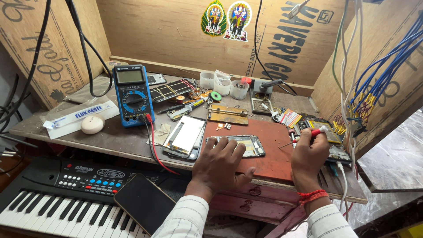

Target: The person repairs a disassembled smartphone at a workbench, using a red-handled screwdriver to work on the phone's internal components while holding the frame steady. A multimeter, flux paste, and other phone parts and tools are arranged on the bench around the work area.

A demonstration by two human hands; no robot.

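From the head view, the left hand (221, 164) lies flat, fingers spread, pinning the opened phone (240, 146) to the tabletop (110, 139), while the right hand (309, 154) grips a red-handled screwdriver (308, 134) beside it, the phone's back already off.

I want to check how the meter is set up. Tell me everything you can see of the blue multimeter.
The blue multimeter lies face up on the wooden bench, left of the opened phones. It has a dark front panel, a grey blank-looking display on top and a round dial at the middle. A red lead and a black lead plug into its lower right corner and trail off the bench edge. Neither hand touches it.
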